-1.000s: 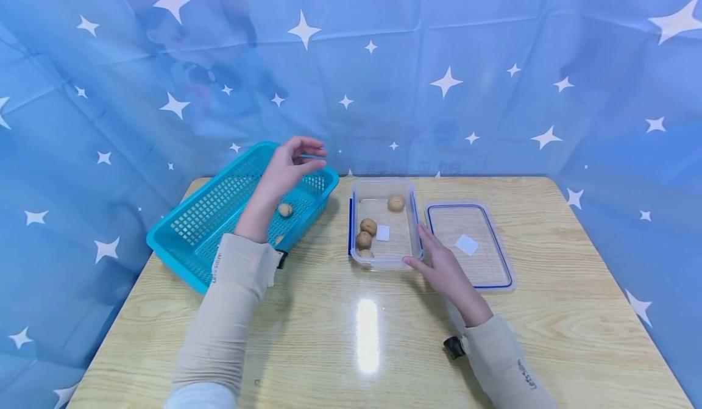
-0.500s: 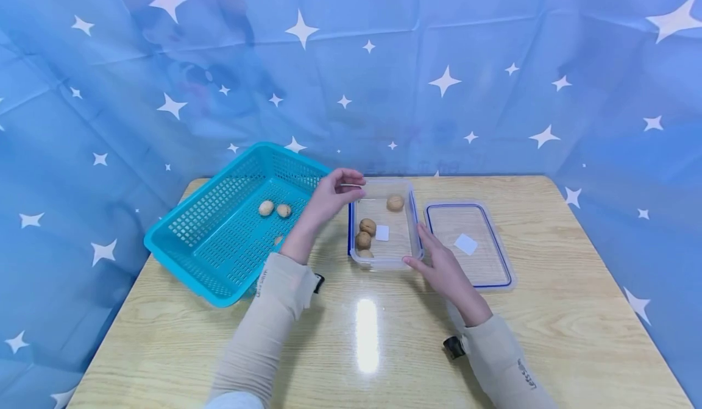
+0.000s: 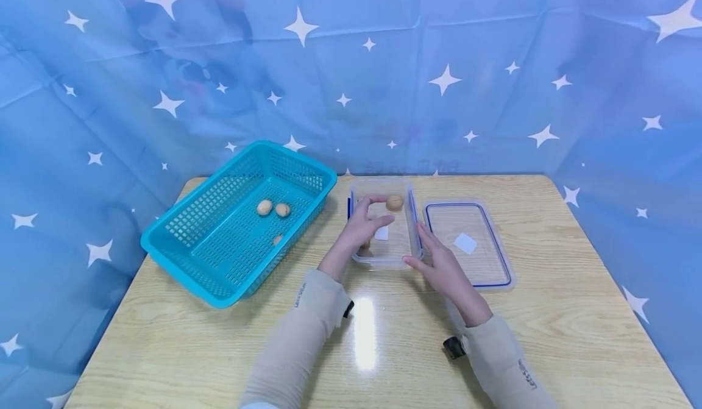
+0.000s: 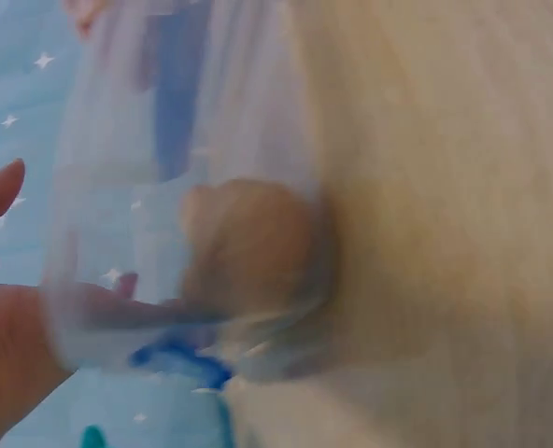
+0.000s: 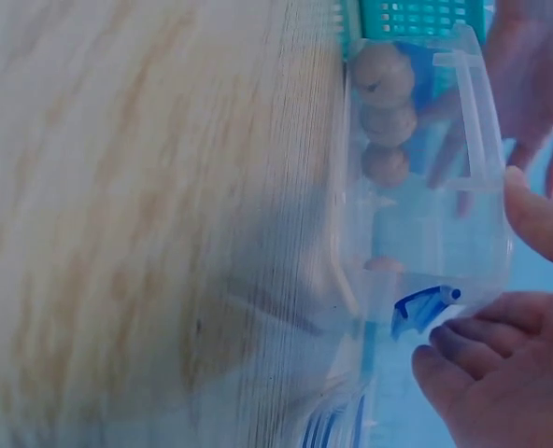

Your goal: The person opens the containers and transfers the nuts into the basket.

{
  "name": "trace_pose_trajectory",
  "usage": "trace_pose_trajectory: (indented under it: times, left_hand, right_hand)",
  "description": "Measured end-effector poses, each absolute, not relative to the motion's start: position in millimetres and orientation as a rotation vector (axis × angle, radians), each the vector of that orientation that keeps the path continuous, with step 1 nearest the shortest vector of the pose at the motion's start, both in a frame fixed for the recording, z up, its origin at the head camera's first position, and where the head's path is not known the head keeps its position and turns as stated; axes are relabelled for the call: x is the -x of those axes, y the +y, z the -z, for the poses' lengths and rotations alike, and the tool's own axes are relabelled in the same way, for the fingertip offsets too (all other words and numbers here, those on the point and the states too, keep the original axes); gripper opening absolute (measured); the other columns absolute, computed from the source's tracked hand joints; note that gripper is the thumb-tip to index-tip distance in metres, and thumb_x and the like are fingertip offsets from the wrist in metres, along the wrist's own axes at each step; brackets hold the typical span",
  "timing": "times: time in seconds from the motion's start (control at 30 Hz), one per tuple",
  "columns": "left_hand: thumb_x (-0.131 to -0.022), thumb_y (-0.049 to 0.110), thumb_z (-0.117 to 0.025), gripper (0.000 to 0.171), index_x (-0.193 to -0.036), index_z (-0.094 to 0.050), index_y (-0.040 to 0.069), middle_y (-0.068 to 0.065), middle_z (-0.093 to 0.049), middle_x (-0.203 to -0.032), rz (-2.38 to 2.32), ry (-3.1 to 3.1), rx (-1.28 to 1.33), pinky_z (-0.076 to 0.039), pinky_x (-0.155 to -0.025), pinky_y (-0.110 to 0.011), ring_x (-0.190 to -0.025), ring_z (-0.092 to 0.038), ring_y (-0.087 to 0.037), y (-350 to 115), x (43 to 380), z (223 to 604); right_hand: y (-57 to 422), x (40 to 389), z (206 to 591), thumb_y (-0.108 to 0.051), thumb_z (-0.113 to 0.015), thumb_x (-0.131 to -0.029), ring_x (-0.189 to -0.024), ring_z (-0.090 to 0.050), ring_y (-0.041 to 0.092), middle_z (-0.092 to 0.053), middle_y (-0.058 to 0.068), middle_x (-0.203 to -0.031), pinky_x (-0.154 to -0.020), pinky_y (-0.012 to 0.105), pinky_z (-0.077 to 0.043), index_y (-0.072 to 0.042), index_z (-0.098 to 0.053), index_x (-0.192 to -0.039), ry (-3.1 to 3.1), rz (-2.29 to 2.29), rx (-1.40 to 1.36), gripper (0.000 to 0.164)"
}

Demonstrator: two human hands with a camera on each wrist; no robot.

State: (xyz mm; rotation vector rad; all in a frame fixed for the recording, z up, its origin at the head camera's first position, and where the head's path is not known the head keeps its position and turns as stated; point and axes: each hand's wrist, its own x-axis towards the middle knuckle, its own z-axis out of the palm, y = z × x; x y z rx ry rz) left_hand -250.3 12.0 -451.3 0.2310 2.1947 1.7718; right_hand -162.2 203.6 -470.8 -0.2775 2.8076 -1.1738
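A clear plastic food container holds several brown walnuts; one walnut lies at its far right. Others, lined along the left wall, are mostly covered by my left hand in the head view. The right wrist view shows these walnuts through the clear side. My left hand reaches down into the container, thumb and fingers apart, with nothing visible between them. At the near right corner, my right hand rests thumb and fingers against the container, beside a blue latch.
A turquoise plastic basket stands at the left with walnuts inside, one half hidden by its wall. The container's clear lid, with a blue seal, lies flat at the right. A starry blue curtain hangs behind the table.
My left hand has moved from over the basket rightward and down into the container, uncovering the basket's walnuts. My right hand has stayed at the container's corner.
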Motion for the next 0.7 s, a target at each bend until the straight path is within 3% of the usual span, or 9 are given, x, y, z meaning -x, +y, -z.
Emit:
trace_pose_trajectory:
  times: [0.37, 0.53, 0.7]
  left_hand:
    - [-0.094, 0.02, -0.068, 0.058, -0.145, -0.043, 0.005, -0.016, -0.048, -0.149, -1.458, 2.24, -0.268, -0.045, -0.112, -0.043, -0.138, -0.048, -0.032, 36, 257, 481]
    - [-0.093, 0.014, -0.068, 0.067, -0.15, -0.034, 0.005, -0.017, -0.046, -0.151, -1.507, 2.169, -0.241, -0.047, -0.11, -0.043, -0.136, -0.05, -0.033, 39, 258, 481]
    - [-0.091, 0.011, -0.069, 0.069, -0.151, -0.035, 0.007, -0.016, -0.049, -0.149, -1.454, 2.179, -0.234, -0.049, -0.108, -0.042, -0.13, -0.055, -0.032, 41, 259, 478]
  right_hand:
    - [202, 162, 472, -0.028, -0.063, -0.099, -0.147, -0.022, 0.049, -0.016, 0.026, -0.164, -0.118, 0.064, -0.026, 0.002, -0.019, -0.157, 2.818, 1.179, 0.285, 0.079]
    - [203, 162, 473, -0.03, -0.063, -0.098, -0.147, -0.022, 0.05, -0.014, 0.025, -0.164, -0.118, 0.064, -0.026, 0.002, -0.018, -0.157, 2.822, 1.171, 0.279, 0.08]
    - [204, 162, 471, -0.03, -0.062, -0.099, -0.147, -0.022, 0.05, -0.014, 0.027, -0.164, -0.119, 0.063, -0.024, 0.004, -0.018, -0.156, 2.826, 1.173, 0.29, 0.079]
